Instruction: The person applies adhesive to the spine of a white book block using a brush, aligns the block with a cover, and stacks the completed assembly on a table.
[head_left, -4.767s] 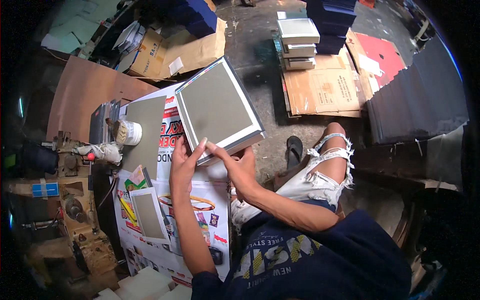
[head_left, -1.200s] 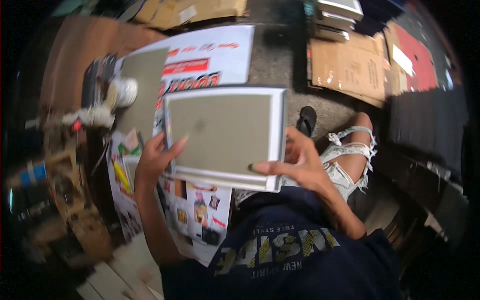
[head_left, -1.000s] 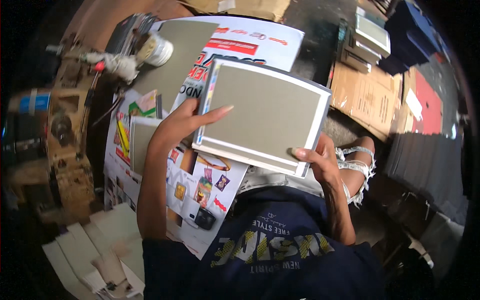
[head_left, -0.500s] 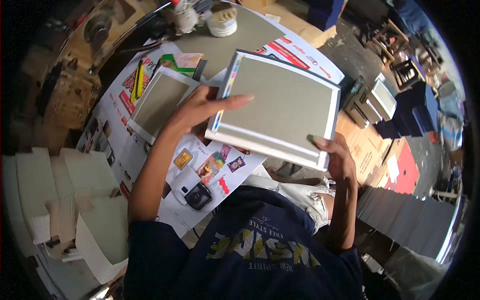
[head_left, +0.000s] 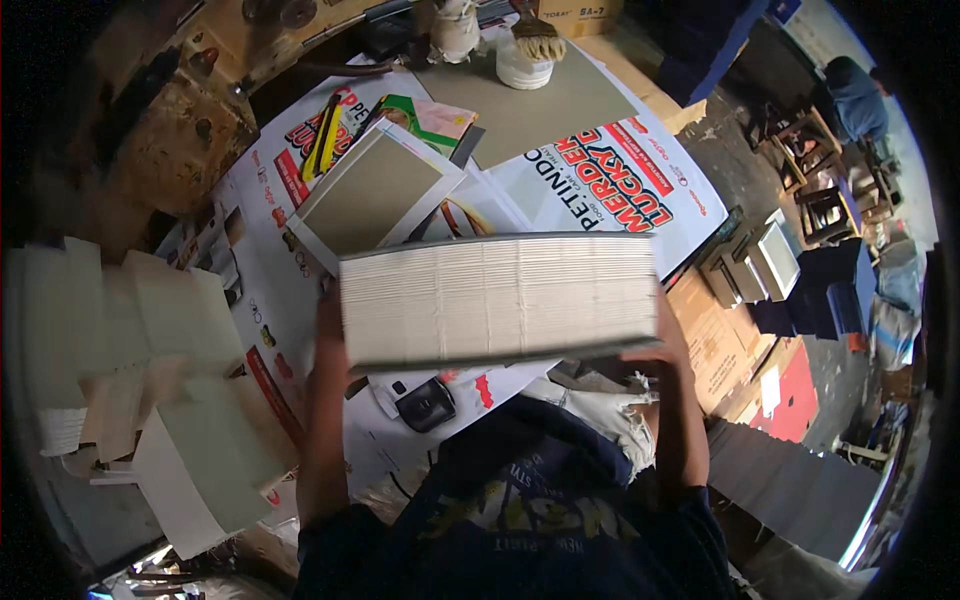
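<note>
my L hand [head_left: 331,325] holding L end of thick book block [head_left: 500,305], my R hand [head_left: 670,338] holding R end, fingers partly hidden, block up over poster sheet [head_left: 692,205], stitched spine facing me, grey white-bordered panel [head_left: 375,195] just beyond, yellow cutter [head_left: 325,140] nr it, brush [head_left: 540,45] on white tub [head_left: 522,72] farther back

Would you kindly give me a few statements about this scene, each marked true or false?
1. The left hand and right hand hold a thick block of pages. True.
2. The block of pages turns a flat grey cover to the camera. False: its pale, ridged side faces the camera.
3. A brush sits at the mouth of a white tub. True.
4. The white tub lies on its side. False: it stands upright.
5. A yellow-and-black tool lies to the left of a white-bordered grey panel. True.
</note>
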